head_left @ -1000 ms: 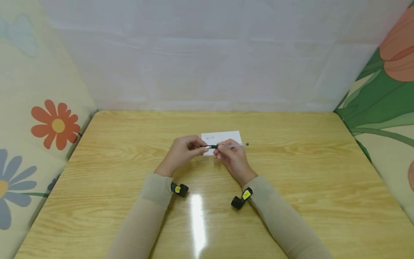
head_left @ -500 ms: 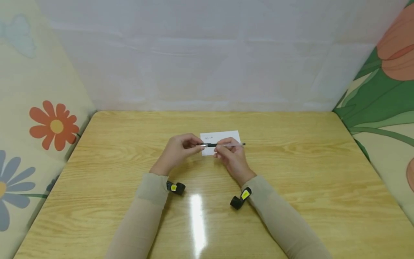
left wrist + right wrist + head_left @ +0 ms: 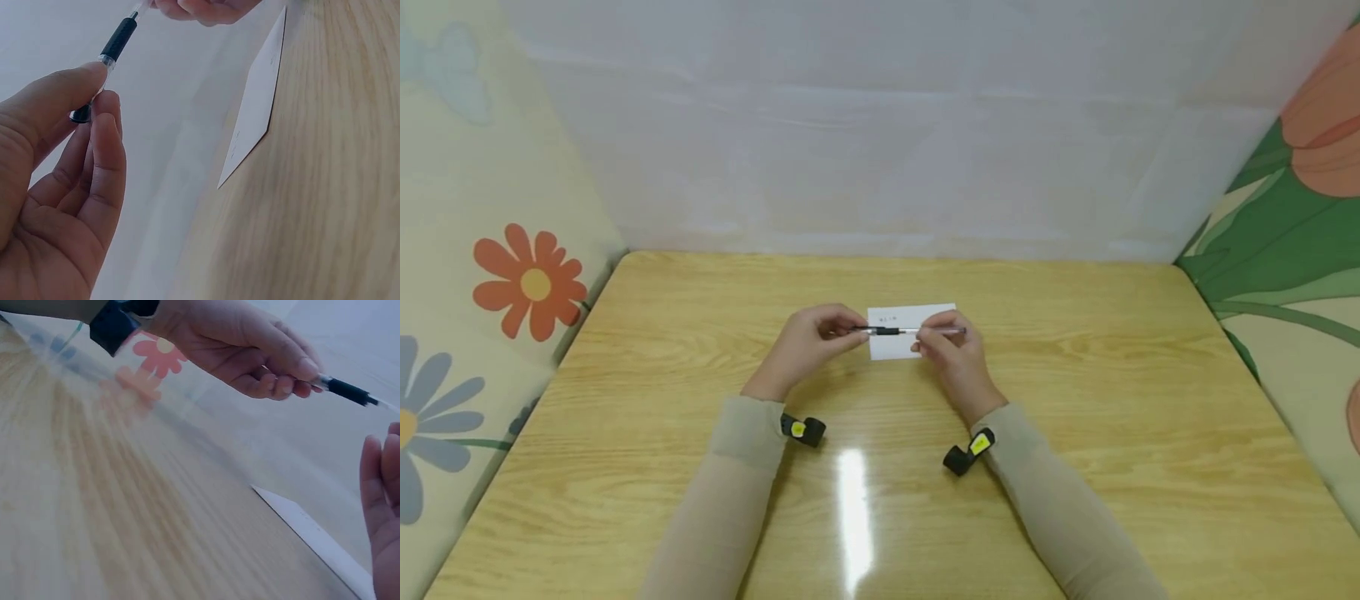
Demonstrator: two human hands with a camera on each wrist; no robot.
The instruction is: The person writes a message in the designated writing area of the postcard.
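Observation:
A pen with a black grip (image 3: pixel 887 332) lies level between the two hands, above a white card (image 3: pixel 906 316). My left hand (image 3: pixel 812 346) pinches the pen's left part with thumb and fingers; in the left wrist view a dark end (image 3: pixel 81 114) pokes out below its thumb. My right hand (image 3: pixel 957 358) pinches the clear part on the other side, whose far end sticks out beyond its fingers. Between the black grip (image 3: pixel 348 392) and the right fingers, a narrow dark neck (image 3: pixel 373 401) runs into a thin clear piece.
The card lies on the wooden table (image 3: pixel 1075 400), with small handwriting at its upper left. A white cloth (image 3: pixel 880 150) hangs behind the table's back edge. Flower-patterned panels (image 3: pixel 535 285) stand at both sides. Each wrist carries a black camera (image 3: pixel 805 430).
The hands have moved apart, the left one leftward and the right one slightly rightward. More of the pen shows between them, with a light thin stretch now visible right of the black grip.

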